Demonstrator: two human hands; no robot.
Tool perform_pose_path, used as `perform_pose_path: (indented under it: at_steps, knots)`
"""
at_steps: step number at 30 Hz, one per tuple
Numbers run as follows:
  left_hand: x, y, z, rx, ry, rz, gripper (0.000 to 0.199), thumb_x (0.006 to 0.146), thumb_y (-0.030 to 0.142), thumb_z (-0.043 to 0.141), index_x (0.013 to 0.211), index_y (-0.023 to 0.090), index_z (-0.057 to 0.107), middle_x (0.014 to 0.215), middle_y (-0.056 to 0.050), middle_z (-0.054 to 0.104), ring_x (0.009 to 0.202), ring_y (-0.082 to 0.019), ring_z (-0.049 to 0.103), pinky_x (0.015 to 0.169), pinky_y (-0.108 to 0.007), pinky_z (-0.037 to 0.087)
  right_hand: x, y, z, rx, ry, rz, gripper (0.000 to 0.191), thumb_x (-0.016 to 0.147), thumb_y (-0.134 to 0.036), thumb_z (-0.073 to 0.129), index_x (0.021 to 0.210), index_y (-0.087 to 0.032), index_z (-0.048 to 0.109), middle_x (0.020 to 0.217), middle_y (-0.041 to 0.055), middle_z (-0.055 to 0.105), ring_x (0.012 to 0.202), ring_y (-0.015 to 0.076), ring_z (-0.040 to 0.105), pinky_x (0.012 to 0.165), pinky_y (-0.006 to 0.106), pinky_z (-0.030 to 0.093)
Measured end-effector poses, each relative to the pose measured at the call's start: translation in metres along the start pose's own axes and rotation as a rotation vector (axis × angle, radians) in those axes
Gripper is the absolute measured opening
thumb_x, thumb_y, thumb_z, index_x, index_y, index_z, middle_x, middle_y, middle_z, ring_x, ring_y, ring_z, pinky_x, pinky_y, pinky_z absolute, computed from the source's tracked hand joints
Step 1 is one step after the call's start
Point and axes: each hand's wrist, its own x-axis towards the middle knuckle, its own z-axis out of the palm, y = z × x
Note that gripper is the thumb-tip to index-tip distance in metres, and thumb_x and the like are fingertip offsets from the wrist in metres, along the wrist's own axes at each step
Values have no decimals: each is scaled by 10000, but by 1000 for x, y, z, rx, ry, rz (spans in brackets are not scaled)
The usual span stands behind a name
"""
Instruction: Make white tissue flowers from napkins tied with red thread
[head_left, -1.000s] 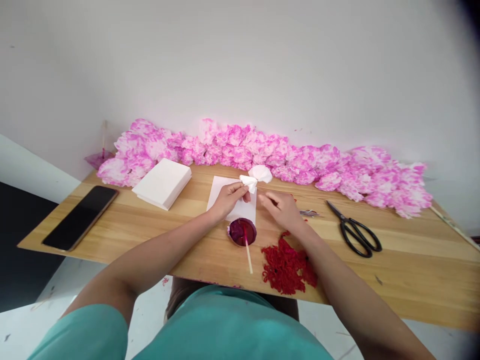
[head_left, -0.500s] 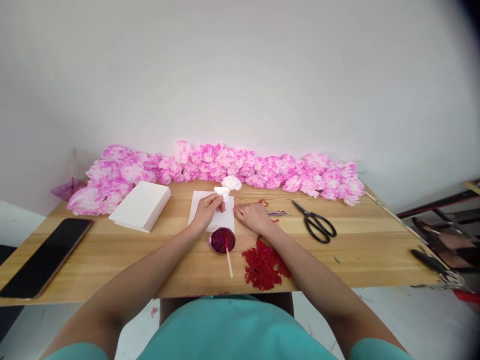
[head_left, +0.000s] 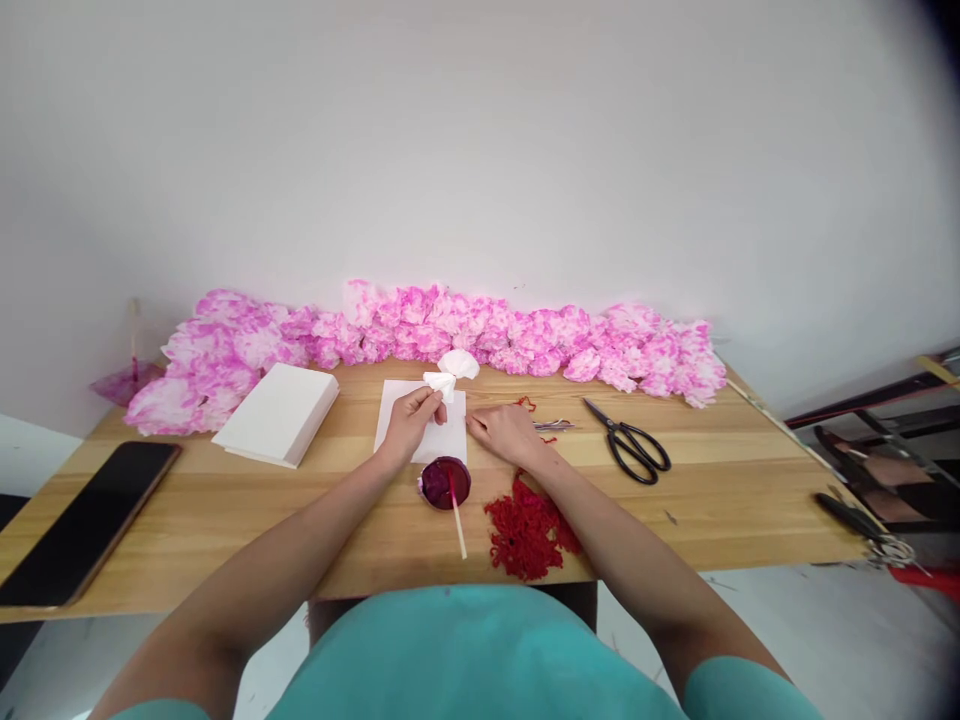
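A white paper flower (head_left: 456, 366), gathered at its middle and fanned out at both ends, is pinched between the thumb and fingers of my left hand (head_left: 409, 418), which is closed. It is held above a white sheet of paper (head_left: 390, 402) on the table. My right hand (head_left: 504, 432) rests on the wood at the sheet's right edge, fingers curled and pressed together; whatever they hold, if anything, is hidden. Just below the sheet sits a small bowl of dark purple dye (head_left: 433, 488) with a pink-stained stick (head_left: 458, 520) leaning in it.
A heap of red yarn (head_left: 523, 530) lies beside my right forearm. Black scissors (head_left: 630, 445) and thin metal tools (head_left: 553, 425) are farther right. At left are a stack of white paper (head_left: 277, 410) and a phone (head_left: 90, 520). Pink-and-white paper flowers (head_left: 450, 325) line the wall.
The view has shifted slightly. Both hands keep nearly the same place, with the white paper flower still in my left hand.
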Motion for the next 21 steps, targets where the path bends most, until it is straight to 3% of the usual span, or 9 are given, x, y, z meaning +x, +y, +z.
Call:
perform_pose_path:
  at_steps: [16, 21]
  knots:
    - [-2, 11, 1, 97, -27, -24, 348, 850, 390, 547, 584, 167, 573, 590, 7, 580, 613, -123, 517, 660, -246, 405, -1, 6, 2, 108, 18, -30, 447, 983, -403, 370, 753, -195, 692, 790, 51, 741, 684, 171, 630, 574, 266, 235]
    - [-1, 10, 0, 85, -14, -25, 344, 849, 383, 549, 583, 167, 578, 597, 4, 582, 616, -125, 519, 661, -249, 408, 1, 16, -1, 346, 43, -54, 411, 965, -366, 435, 682, -170, 659, 695, 32, 695, 632, 135, 583, 575, 244, 277]
